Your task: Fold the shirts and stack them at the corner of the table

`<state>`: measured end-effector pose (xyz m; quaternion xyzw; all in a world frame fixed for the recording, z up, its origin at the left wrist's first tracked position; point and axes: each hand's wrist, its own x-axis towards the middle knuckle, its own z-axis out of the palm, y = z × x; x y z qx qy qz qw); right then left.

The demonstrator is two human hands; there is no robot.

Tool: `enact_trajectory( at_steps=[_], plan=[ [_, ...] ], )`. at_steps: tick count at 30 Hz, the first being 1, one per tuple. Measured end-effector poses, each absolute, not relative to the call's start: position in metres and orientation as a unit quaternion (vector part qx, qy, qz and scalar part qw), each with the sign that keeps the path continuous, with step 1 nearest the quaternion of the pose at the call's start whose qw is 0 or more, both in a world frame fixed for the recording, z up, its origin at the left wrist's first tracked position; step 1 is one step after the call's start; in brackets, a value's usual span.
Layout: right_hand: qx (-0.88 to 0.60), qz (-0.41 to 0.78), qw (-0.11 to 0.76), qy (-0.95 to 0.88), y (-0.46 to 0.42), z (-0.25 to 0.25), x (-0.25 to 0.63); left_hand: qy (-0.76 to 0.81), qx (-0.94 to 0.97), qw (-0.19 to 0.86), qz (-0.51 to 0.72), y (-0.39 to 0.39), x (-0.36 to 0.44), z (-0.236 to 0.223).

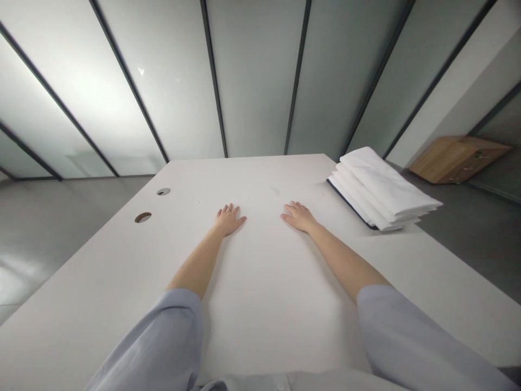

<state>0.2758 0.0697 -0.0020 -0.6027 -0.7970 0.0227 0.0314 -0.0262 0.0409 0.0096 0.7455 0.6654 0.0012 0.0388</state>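
My left hand point(228, 220) lies palm down on the white table point(260, 282), its fingers spread and nothing in it. Across from it, my right hand point(299, 217) also rests flat on the tabletop with fingers apart, holding nothing. A gap of bare table separates the two hands. To the right of my right hand, and not touching it, sits a stack of folded white cloths point(382, 187). A thin dark blue layer point(352, 203) shows along the bottom left of the stack.
Two round holes pierce the tabletop at the left, one nearer point(143, 218) and one farther point(163, 191). Frosted glass panels point(256, 76) stand behind the far edge. A wooden cabinet point(451, 158) is on the floor at the right.
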Motion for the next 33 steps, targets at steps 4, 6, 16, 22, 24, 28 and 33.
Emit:
enact_trajectory(
  at_steps=[4,6,16,22,24,28,33],
  plan=[
    [-0.607,0.034,0.023,-0.794,0.0692,-0.0019,0.2749,0.663,0.748,0.039,0.005,0.0406,-0.0267,0.0089],
    [-0.61,0.041,0.018,-0.791,0.0685,-0.0018,0.274,0.662,0.749,0.04,0.005,0.0407,-0.0268,0.0086],
    [-0.607,0.049,0.019,-0.793,0.0681,-0.0014,0.2733,0.661,0.75,0.037,-0.002,0.0416,-0.0269,0.0089],
    [-0.606,0.049,0.019,-0.794,0.0686,-0.0014,0.2739,0.663,0.747,0.048,-0.002,0.0404,-0.0264,0.011],
    [-0.604,0.049,0.023,-0.795,0.069,-0.0019,0.2742,0.665,0.746,0.048,-0.002,0.0402,-0.0265,0.0112],
    [-0.606,0.051,0.026,-0.793,0.0694,-0.0024,0.2744,0.663,0.748,0.047,-0.005,0.0401,-0.0265,0.0118],
    [-0.605,0.056,0.028,-0.794,0.0688,-0.0016,0.2745,0.665,0.745,0.043,-0.005,0.0403,-0.0259,0.0124]
  ],
)
